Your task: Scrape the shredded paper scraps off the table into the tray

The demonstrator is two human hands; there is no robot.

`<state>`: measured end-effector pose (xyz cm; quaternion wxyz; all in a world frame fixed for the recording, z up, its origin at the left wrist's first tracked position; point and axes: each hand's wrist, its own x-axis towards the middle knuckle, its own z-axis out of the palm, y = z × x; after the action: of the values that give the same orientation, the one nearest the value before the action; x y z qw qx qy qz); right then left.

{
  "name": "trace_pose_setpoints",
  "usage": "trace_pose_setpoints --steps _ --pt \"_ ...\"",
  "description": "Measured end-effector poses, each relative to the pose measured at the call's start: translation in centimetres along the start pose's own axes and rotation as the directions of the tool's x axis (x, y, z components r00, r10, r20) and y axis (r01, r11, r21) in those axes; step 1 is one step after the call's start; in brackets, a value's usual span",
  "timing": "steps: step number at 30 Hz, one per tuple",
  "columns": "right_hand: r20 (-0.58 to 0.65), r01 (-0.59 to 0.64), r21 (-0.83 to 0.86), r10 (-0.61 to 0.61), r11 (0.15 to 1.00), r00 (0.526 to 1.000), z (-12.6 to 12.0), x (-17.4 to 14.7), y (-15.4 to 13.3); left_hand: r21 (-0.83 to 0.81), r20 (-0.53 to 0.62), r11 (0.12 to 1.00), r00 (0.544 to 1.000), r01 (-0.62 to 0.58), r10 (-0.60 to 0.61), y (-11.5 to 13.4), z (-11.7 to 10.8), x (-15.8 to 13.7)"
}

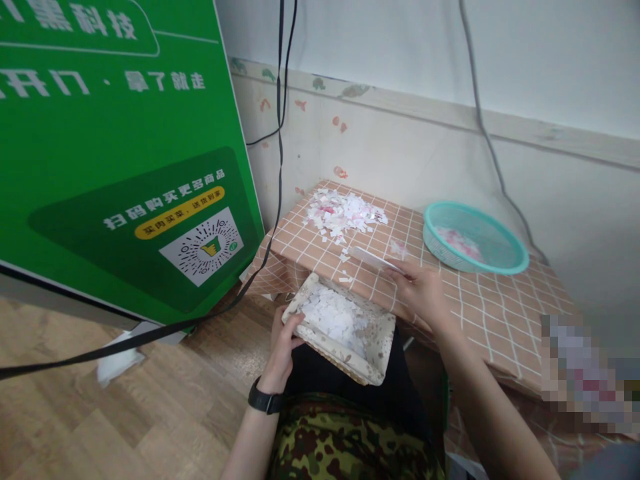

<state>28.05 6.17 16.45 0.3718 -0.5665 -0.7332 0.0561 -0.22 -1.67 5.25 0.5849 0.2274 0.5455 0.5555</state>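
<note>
My left hand grips the left end of a rectangular cloth-lined basket, fingers under it and thumb over the rim. White paper scraps lie inside. The basket is tilted just below the table's front edge. In my right hand is a thin, flat white strip, held over the tabletop and pointing left. A few loose scraps lie on the cloth near its tip. Behind it spreads a heap of white and pinkish paper scraps. My right fingers are partly hidden behind the hand.
A turquoise plastic basket with pink and white pieces stands on the checked tablecloth. At left is a large green cabinet, with black cables hanging before it. A white bag lies on the floor.
</note>
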Motion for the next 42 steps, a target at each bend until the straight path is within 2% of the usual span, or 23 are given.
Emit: trace_pose_setpoints --steps 4,8,13,20,24,28,31,36,42 --pt "0.000 0.014 -0.095 -0.014 0.995 1.000 1.9 0.6 -0.3 -0.002 0.000 1.000 1.000 0.020 -0.020 -0.2 -0.2 0.3" --pt "0.057 0.074 -0.071 -0.070 0.995 0.996 2.3 0.4 -0.6 0.000 -0.013 0.999 0.998 0.053 -0.053 -0.4 -0.3 0.6" --pt "0.135 0.124 0.041 -0.128 0.991 0.983 1.2 -1.1 -1.4 -0.008 -0.026 0.998 0.998 0.061 -0.061 -0.4 -0.1 0.7" --pt "0.248 0.116 0.162 -0.154 0.980 0.957 -1.4 -2.3 -3.3 -0.017 -0.038 0.996 0.995 0.090 -0.090 -0.3 -0.1 0.7" --pt "0.223 0.089 0.213 -0.137 0.973 0.965 -1.7 -2.3 -3.4 -0.032 -0.035 0.996 0.995 0.087 -0.089 -0.2 0.0 0.6" --pt "0.179 0.098 0.158 -0.127 0.982 0.976 -1.1 -2.3 -3.0 -0.035 -0.033 0.995 0.995 0.091 -0.092 -0.1 0.0 0.5" --pt "0.221 0.093 0.135 -0.121 0.987 0.968 -0.9 -2.3 -3.0 -0.028 -0.027 0.995 0.995 0.091 -0.091 -0.2 -0.1 0.6" --pt "0.279 0.008 0.205 -0.067 0.979 0.958 -1.3 -2.0 -3.0 -0.033 -0.019 0.996 0.996 0.084 -0.084 -0.4 -0.2 0.5" --pt "0.177 -0.001 0.179 -0.031 0.984 0.984 -0.5 -1.4 -2.0 -0.060 -0.035 0.995 0.996 0.077 -0.079 -0.5 -0.1 0.2"
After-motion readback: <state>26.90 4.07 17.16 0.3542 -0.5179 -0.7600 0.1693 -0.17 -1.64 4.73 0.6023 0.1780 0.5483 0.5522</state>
